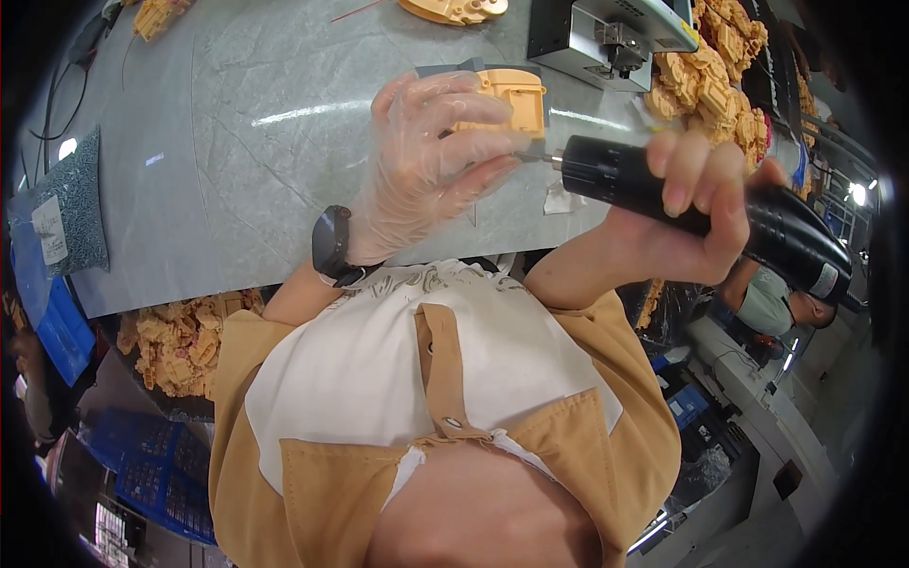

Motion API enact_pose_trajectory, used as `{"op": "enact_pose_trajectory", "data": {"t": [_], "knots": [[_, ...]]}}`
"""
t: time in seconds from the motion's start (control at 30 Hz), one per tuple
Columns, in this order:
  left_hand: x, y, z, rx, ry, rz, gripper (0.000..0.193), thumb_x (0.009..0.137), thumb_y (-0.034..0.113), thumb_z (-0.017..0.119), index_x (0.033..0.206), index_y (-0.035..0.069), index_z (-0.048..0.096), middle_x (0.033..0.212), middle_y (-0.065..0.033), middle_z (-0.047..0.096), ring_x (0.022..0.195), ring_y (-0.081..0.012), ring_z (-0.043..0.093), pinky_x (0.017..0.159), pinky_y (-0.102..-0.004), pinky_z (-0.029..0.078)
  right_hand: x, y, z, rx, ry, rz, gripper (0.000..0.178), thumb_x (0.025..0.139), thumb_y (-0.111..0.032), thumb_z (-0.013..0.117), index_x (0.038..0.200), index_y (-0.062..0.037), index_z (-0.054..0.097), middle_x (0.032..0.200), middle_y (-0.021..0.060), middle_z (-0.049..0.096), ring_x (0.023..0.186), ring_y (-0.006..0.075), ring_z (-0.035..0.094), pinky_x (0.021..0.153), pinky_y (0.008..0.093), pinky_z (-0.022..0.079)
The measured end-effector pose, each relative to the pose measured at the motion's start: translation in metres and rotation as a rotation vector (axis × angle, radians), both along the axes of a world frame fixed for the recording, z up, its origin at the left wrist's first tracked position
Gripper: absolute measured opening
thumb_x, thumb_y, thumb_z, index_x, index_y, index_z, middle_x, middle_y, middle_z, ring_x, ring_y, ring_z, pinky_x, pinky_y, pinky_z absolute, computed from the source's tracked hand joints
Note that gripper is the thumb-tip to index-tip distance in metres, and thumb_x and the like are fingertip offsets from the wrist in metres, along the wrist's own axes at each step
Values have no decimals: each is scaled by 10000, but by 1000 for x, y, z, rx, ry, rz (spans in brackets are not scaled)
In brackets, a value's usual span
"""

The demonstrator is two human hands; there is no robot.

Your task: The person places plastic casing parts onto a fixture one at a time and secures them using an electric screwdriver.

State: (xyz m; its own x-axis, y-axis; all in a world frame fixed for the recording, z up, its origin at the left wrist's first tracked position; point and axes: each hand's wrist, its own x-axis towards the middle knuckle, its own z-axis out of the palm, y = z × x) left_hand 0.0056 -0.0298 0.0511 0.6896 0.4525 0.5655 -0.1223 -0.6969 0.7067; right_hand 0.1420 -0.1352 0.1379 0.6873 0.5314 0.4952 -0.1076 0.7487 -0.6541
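Observation:
My left hand (pixel 440 142), in a clear plastic glove, has its fingers curled over a yellow-orange plastic housing (pixel 524 95) on the grey table. Dark grey edges show behind and below the housing; whether they are part of it I cannot tell. My right hand (pixel 699 194), bare, is wrapped round a black electric screwdriver (pixel 620 175) held nearly level. Its metal bit points left, toward the near edge of the housing, right beside my left fingertips. Whether the tip touches a screw is too small to see.
A metal box-shaped device (pixel 606 47) stands at the far right, beside heaped yellow-orange parts (pixel 710 80). On the left lies a bag of small screw-like pieces (pixel 80 204). More parts (pixel 180 346) fill a container below the table edge. Another person (pixel 772 303) sits at right.

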Motion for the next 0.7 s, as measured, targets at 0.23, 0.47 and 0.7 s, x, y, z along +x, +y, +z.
{"op": "enact_pose_trajectory", "data": {"t": [0.23, 0.47, 0.7], "knots": [[-3, 1, -2, -1, 7, -15, 227, 675, 130, 733, 878, 178, 642, 1005, 22, 606, 1059, -248, 493, 890, -392, 347, -2, 8, -2, -24, -34, 25, 512, 776, -25, 417, 1276, -104, 341, 661, 63, 432, 490, 173, 440, 543, 374, 421], [-6, 16, -18, -42, 34, 46, 482, 690, 330, 732, 1120, 205, 555, 1142, -25, 504, 1113, -224, 420, 961, -399, 286, -10, 27, -8, -80, -94, -88, 512, 769, 0, 440, 1254, -68, 289, 616, 77, 441, 471, 180, 452, 537, 373, 438], [-2, 20, -49, -70, 234, 67, 694, 675, 430, 724, 1236, 139, 438, 1159, -70, 475, 1107, -246, 422, 972, -403, 293, -5, 62, -29, -246, -252, -310, 499, 714, 106, 520, 1163, -23, 343, 597, 100, 528, 443, 188, 485, 507, 357, 461]]}}
